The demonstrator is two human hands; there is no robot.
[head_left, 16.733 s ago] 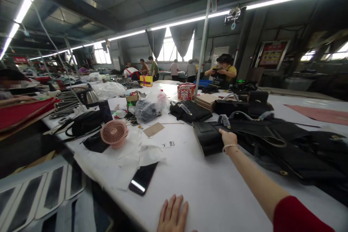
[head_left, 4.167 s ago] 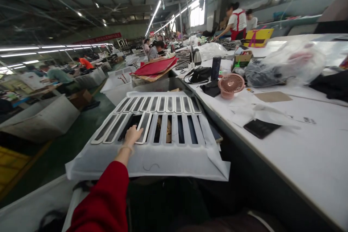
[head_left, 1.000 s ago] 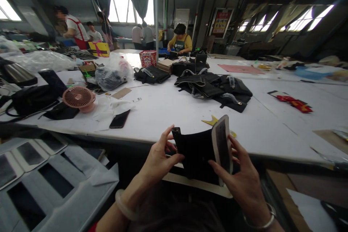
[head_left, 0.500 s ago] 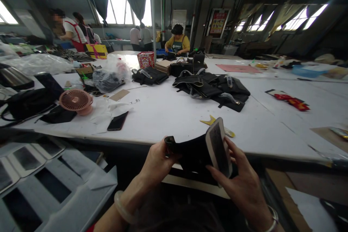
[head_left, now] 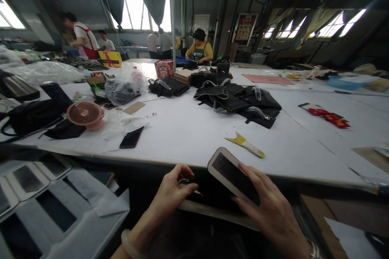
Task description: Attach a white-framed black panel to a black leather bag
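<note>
Left hand (head_left: pixel 170 194): thumb and fingers pinch a small, dark, curled edge (head_left: pixel 190 178), partly lost in shadow.
Right hand (head_left: pixel 270 202): grips a flat, black, round-cornered panel with a pale border (head_left: pixel 232 172).
Panel: tilted, before the white tabletop (head_left: pixel 182 135).
Yellow, notched flat tool (head_left: pixel 245 144): lies just beyond.

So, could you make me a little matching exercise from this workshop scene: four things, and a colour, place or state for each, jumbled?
Things
1. fan
2. phone
3. panel
4. notched tool

Descriptions
A. gripped in the right hand
B. yellow at both ends
C. pink, with a round grille
D. black, lying flat on the table

Right pairs: 1-C, 2-D, 3-A, 4-B
</note>
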